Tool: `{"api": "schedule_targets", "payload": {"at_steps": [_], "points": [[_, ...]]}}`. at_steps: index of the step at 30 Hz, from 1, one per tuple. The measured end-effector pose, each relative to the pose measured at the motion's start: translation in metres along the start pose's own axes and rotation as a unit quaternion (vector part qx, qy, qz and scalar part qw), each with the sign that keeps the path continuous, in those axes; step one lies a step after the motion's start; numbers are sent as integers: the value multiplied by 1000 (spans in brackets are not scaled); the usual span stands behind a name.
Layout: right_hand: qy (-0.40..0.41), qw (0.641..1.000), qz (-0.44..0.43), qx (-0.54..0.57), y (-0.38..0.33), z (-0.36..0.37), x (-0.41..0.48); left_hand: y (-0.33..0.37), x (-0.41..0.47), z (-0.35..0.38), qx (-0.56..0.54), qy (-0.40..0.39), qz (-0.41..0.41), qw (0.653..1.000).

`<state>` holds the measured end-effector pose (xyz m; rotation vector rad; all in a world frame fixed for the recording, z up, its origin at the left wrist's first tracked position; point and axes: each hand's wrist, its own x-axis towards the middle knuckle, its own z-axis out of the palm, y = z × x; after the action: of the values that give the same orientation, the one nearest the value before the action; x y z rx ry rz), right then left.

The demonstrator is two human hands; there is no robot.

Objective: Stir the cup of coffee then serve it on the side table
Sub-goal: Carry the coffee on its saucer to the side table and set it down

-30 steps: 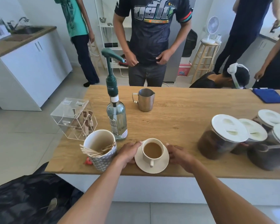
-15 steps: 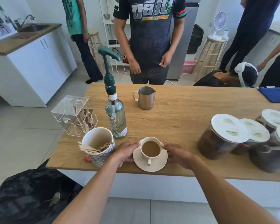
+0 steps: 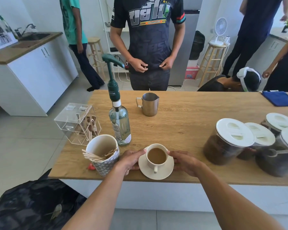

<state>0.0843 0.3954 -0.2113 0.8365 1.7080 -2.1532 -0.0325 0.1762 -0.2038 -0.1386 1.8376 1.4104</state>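
Holding: left hand and right hand each curl round one side of the saucer, thumbs up against the cup of coffee. Both grips are narrow and snug!
Count: one cup, one saucer, one pump bottle, one steel pitcher, one clear box, one paper cup, four white-lidded jars, one blue cloth.
Contents: the cup is full of milky brown coffee; the paper cup, just left of it, bristles with wooden stirrers; the jars, right of it, show dark fill; the box, further left, holds sachets.
Surface: cup and saucer sit at the near edge of the wooden counter; bottle just behind-left, pitcher well behind, cloth far behind-right.
Room: five people beyond the cup, two wooden stools, a small fan, grey tiles, a black bag near-left.
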Motion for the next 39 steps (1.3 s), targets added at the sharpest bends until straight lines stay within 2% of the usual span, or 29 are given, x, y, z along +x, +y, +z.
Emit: {"api": "schedule_targets", "payload": {"at_steps": [13,39], "points": [[25,999,-9,38,-7,0,-22,3,2,12,17,0,11,1000],[125,987,-18,97,28,-46,-86,13,-1,78,134,-104,51,984]]}}
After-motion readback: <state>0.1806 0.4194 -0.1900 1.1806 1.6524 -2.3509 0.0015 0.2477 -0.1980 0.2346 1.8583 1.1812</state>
